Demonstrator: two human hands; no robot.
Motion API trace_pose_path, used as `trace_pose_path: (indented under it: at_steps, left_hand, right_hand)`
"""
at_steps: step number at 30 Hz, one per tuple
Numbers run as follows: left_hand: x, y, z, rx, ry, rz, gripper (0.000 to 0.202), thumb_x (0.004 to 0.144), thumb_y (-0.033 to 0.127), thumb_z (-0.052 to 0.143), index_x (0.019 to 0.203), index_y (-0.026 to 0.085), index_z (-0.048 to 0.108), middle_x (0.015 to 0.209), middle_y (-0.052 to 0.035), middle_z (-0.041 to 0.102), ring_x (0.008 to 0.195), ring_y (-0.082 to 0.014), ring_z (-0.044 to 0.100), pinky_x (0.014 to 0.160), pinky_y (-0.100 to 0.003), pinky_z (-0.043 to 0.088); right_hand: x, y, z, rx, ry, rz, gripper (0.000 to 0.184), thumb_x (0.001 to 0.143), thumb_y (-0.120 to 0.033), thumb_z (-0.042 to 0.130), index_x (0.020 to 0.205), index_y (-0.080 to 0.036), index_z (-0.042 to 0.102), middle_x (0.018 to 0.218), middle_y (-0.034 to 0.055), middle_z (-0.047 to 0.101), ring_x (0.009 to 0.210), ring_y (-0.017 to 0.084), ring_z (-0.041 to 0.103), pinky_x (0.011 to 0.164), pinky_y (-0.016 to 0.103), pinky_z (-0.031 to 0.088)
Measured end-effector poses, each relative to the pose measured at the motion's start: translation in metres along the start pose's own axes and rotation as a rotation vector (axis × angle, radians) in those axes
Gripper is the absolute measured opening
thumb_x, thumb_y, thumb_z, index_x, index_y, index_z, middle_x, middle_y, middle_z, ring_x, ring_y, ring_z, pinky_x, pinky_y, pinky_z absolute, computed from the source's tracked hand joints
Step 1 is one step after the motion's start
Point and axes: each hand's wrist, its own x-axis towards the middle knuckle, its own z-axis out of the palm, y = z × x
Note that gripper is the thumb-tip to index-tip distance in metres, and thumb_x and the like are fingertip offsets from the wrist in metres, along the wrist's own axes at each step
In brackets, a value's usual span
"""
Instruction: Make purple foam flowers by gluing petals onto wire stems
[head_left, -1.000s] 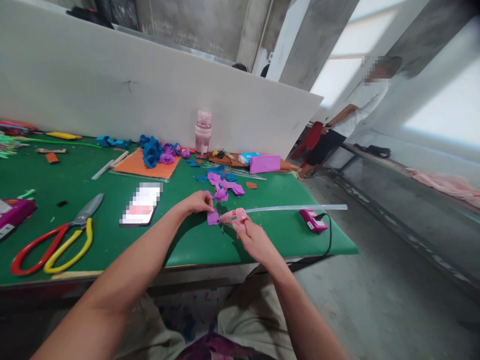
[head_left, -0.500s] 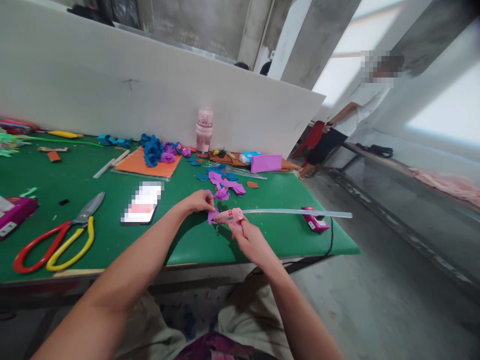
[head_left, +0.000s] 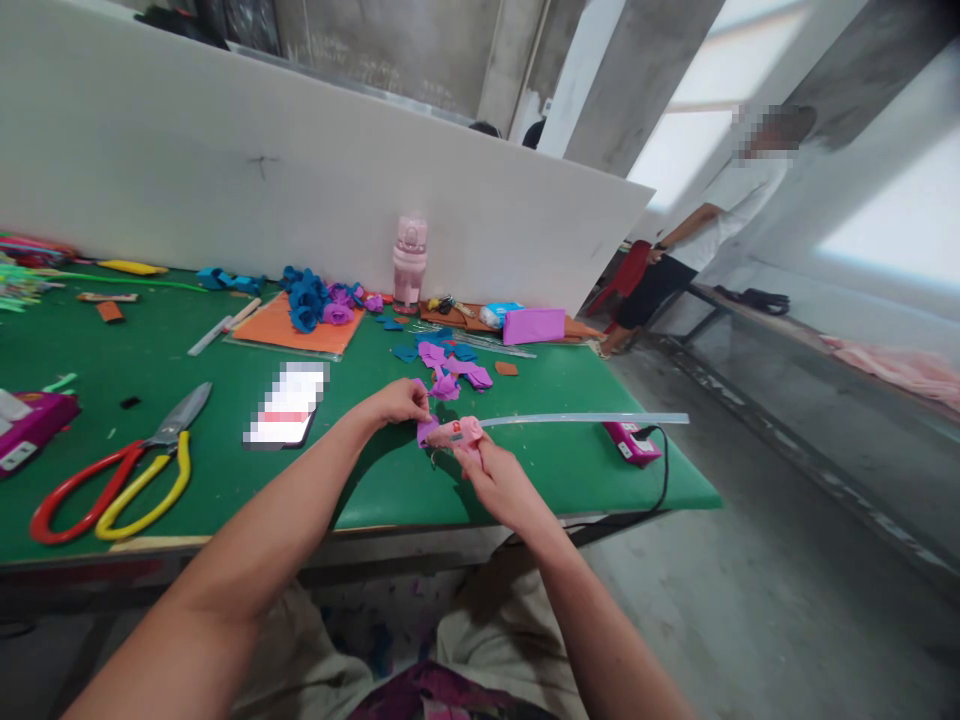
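Note:
My right hand (head_left: 496, 478) is wrapped around a pink hot glue gun (head_left: 459, 434). A long clear glue stick (head_left: 585, 419) juts out of the gun's back toward the right. The nozzle points left, at a purple paper piece (head_left: 427, 431); whether it touches the paper I cannot tell. My left hand (head_left: 402, 402) pinches that piece between thumb and fingers, above the table's front part. Just beyond the hands lie loose purple paper petals (head_left: 446, 384) and blue paper scraps (head_left: 406, 353).
Large scissors (head_left: 150, 455) and a phone (head_left: 289, 405) lie left on the green table (head_left: 225, 500). Blue and purple paper flowers (head_left: 307, 300) rest on an orange sheet (head_left: 289, 335). A pink bottle (head_left: 409, 265) stands behind. A corded purple power strip (head_left: 634, 443) sits right. A person (head_left: 694, 235) stands beyond.
The glue gun has shifted very slightly left, and its glue stick has swung up a little and left at the far end. My left hand still pinches the purple paper.

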Motion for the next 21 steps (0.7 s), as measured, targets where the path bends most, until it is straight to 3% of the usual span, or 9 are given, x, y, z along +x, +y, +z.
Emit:
trace_pose_path:
  at_steps: [21]
  left_hand:
    - [-0.0042,0.0076,-0.0009,0.021,-0.012,-0.025,0.023,0.053,0.033,0.07,0.056,0.014,0.058,0.045,0.0046,0.048,0.044,-0.0073,0.035,0.045,-0.021,0.026]
  right_hand:
    - [-0.0014,0.0042,-0.0042,-0.032,0.028,-0.014,0.03,0.091,-0.035,0.036,0.103,-0.013,0.054,0.083,0.0089,0.066,0.071,0.018,0.06,0.063,0.025,0.039]
